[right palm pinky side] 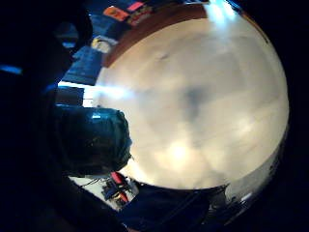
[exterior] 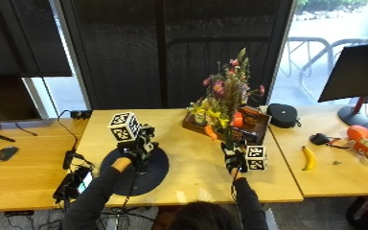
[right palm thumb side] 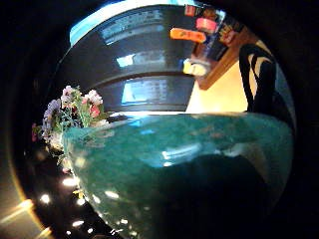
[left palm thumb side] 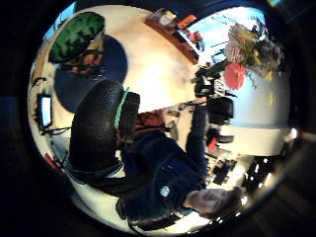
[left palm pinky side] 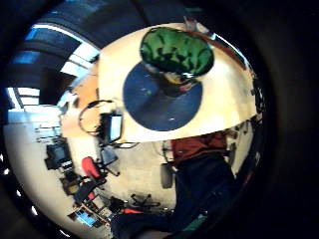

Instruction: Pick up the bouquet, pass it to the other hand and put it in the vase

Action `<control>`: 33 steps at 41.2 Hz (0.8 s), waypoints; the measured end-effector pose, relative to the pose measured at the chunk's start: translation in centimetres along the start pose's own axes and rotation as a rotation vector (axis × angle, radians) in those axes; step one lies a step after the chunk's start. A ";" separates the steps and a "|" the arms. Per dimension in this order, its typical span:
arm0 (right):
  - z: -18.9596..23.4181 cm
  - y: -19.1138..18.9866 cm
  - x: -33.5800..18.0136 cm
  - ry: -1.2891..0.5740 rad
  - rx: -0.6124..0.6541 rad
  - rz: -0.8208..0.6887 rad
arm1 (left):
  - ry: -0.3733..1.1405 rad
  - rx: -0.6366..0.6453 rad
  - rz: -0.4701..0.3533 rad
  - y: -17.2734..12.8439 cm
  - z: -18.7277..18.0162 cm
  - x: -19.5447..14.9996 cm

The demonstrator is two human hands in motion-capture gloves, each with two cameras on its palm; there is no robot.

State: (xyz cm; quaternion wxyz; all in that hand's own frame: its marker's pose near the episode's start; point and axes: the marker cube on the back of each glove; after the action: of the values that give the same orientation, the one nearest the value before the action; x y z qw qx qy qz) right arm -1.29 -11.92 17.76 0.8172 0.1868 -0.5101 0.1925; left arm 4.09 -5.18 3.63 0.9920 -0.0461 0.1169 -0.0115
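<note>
- Outside view: the right hand (exterior: 234, 162) is clamped around the lower stems of the bouquet (exterior: 225, 103) and holds it off the table (exterior: 190, 163), close to the front edge and towards the right corner. The bouquet stands upright, its long axis vertical, with the blooms up and the stems down in the fist. The left hand (exterior: 135, 152) hangs over the dark round mat (exterior: 155, 175), which lies by the front edge towards the left corner, well apart from the bouquet.
- Left little finger side palm view: the vase (left palm pinky side: 177, 50) stands on the mat below the left palm. The hand does not touch it.
- Left thumb side palm view: a gloved finger (left palm thumb side: 96, 133) curls loosely and holds nothing. The vase sits on the mat, and the bouquet (left palm thumb side: 249, 49) shows far off across the table.
- Right little finger side palm view: bare tabletop lies under the right hand, and a dark glossy mass (right palm pinky side: 91, 140) is close to the palm. What it is cannot be told.
- Right thumb side palm view: the same glossy surface fills the view, with blooms (right palm thumb side: 75, 107) beyond it, which suggests it belongs to the bouquet in the grip.
- Judgement: the handover depends on the sideways gap between the hands. The bouquet lies to the right of the free left hand, and the left hand is the nearer one to the vase. With the stems pointing down, the left hand could probably take hold above or below the right fist.
</note>
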 end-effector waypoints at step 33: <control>7.7 10.6 -15.3 -0.385 -0.607 -0.144 | 1.086 -0.366 0.282 -4.9 0.2 16.3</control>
State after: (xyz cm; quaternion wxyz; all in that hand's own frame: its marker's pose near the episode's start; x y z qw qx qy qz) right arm -18.75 -8.58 8.26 0.7361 0.0040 -0.6738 -0.0645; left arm 19.96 -10.63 0.49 0.7580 -0.1880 0.6132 0.1190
